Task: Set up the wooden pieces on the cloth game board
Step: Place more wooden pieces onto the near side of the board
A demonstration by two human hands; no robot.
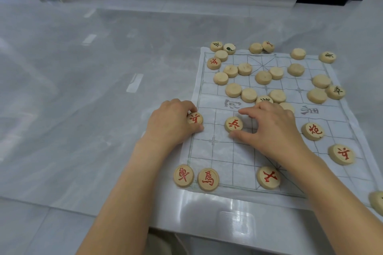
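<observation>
L hand [172, 122]: my fingers [186, 105] pinch red soldier disc [195, 118] at cloth board [228, 163] left edge.
R hand [273, 128]: spread, straddling 2nd soldier disc [234, 124]; no grip.
Handling: discs prob. light, stiff, smooth; take by rim. Cloth soft, may wrinkle.

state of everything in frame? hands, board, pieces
left hand, grips edge piece at the board's left edge
right hand, fingers spread, thumb and forefinger either side of soldier piece, not pinching it
soldier piece, flat, red face up
cloth board, spread flat, creased
far pieces, scattered, mostly blank side up
near-row pieces, flat, red faces up
leaning piece, tilted on its neighbour
</observation>
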